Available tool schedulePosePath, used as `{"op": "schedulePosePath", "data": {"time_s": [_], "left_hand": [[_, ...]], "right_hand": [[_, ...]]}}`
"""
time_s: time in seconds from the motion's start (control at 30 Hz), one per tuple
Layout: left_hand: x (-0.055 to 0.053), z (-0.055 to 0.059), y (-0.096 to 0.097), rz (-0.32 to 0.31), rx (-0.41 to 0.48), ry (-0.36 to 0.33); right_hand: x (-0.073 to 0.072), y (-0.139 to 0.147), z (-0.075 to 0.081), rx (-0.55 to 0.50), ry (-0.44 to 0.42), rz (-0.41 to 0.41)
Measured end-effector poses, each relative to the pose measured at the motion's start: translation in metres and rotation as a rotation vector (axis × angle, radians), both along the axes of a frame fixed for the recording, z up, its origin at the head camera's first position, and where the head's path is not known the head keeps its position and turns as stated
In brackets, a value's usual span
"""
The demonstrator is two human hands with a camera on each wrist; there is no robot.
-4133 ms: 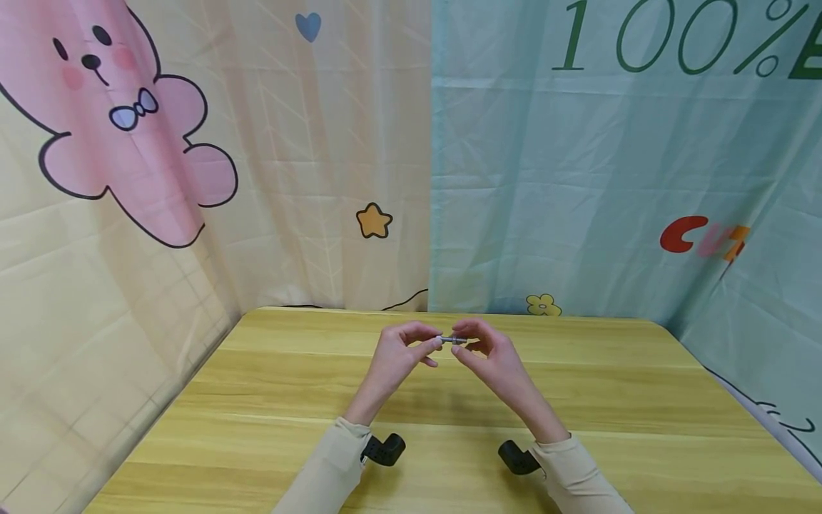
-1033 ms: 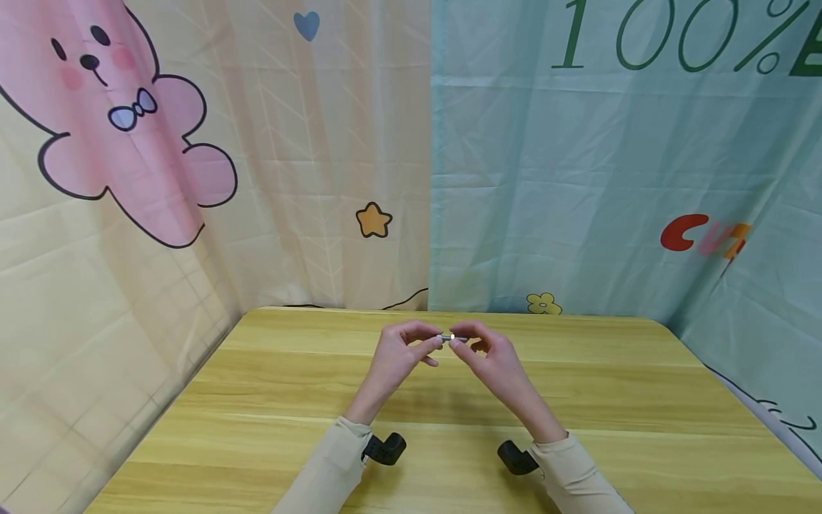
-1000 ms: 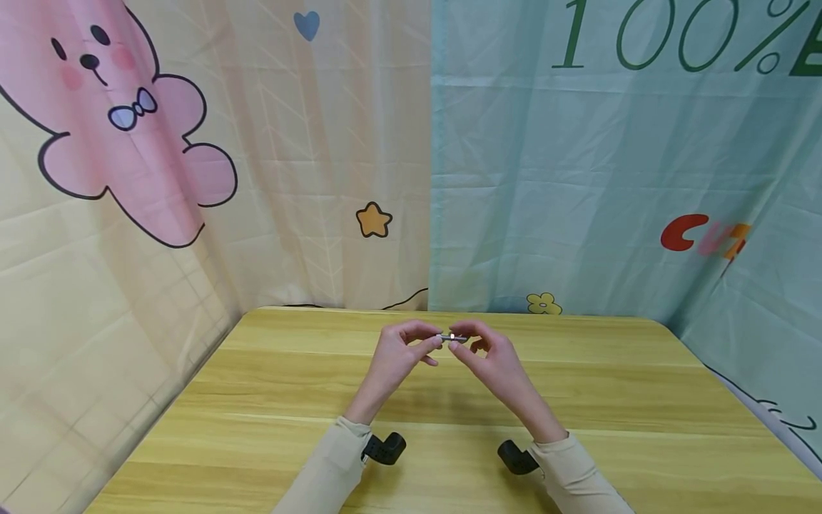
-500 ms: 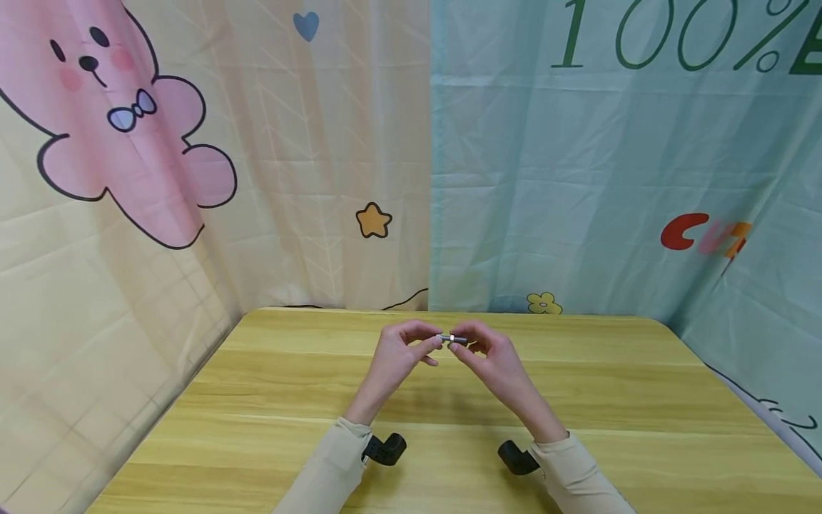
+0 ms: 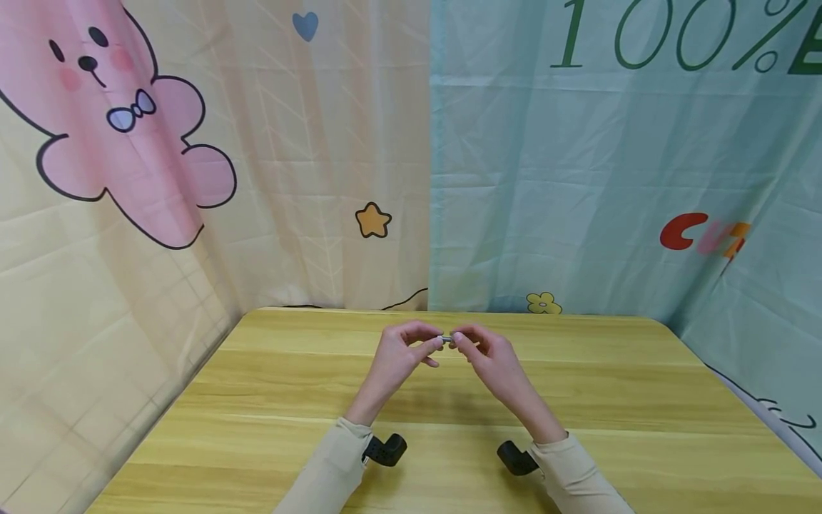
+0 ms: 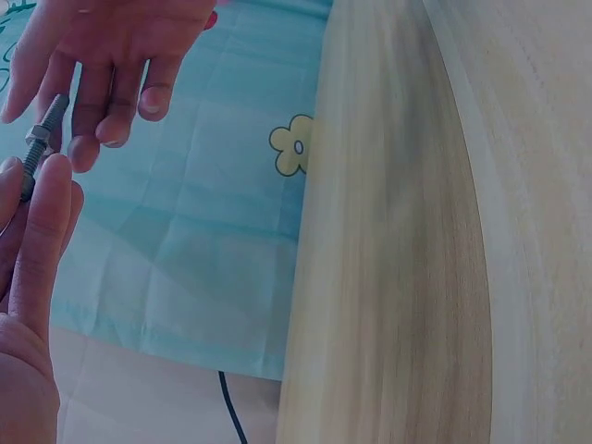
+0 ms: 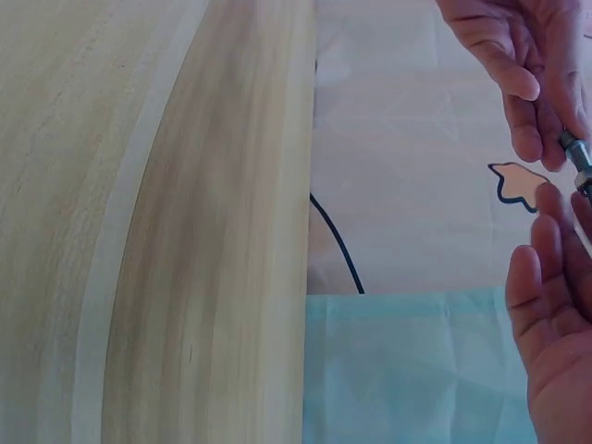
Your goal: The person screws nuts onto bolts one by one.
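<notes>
Over the far middle of the table, my left hand pinches the head end of a small metal bolt between thumb and fingers. The bolt lies roughly level, pointing toward my right hand. In the left wrist view, a hex nut sits partway along the thread, and the bare threaded tip sticks out past it. My right thumb and index finger close around the nut's end of the bolt in the head view, hiding the nut and tip there. The other right fingers are loosely spread.
A light wooden table stretches under both hands, its far edge against a printed curtain. Black wrist-camera mounts jut inward from both sleeves, low above the tabletop.
The right thumb and index finger shift repeatedly at the nut; the thumb now sits higher, covering the nut and tip that showed half a second ago. The left hand stays still.
</notes>
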State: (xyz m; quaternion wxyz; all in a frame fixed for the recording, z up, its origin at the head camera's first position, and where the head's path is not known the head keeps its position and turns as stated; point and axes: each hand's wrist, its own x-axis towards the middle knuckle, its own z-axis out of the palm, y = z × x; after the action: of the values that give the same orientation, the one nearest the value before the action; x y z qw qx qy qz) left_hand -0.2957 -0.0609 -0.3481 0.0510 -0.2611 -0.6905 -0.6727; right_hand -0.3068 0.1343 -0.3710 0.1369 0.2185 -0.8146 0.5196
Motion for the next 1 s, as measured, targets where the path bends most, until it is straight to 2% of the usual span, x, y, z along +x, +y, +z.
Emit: {"op": "schedulePosePath", "data": {"time_s": [0.2,0.4,0.7,1.0], "left_hand": [[-0.0001,0.0005,-0.0002,0.016,0.004,-0.009],[-0.0007,0.0010,0.0000,0.018,0.000,-0.009],[0.0001,0.0010,-0.0005,0.011,-0.002,-0.005],[0.0009,0.0013,0.0005,-0.002,-0.008,0.002]], "right_hand": [[0.0001,-0.0002,0.0010,0.000,0.101,0.039],[0.0007,-0.0029,0.0027,-0.010,0.134,0.053],[0.0012,-0.0006,0.0016,-0.029,0.052,0.063],[0.0008,0.0012,0.0003,-0.028,0.012,0.055]]}}
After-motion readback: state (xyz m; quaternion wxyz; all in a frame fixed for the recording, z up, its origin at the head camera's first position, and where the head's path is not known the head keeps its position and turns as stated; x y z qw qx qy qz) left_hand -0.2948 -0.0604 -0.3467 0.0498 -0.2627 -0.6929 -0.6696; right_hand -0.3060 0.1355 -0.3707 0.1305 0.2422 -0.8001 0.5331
